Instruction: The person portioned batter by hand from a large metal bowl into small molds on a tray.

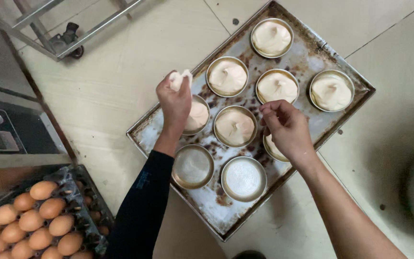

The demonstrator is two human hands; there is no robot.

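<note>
Head view: worn baking tray [307, 48] on pale floor [111, 86], holding nine round tins. Seven have batter; two empty tins [192, 166] sit nearest the camera. Left hand [174, 103], black sleeve, pinches a lump of batter [180, 78] above a filled tin [198, 115] at tray's left edge. Right hand [287, 127] bare-armed, fingers curled over another tin [271, 146], mostly hiding it. Brown eggs [29, 223] in crate bottom left. Wheeled metal frame [68, 36] top left.
</note>
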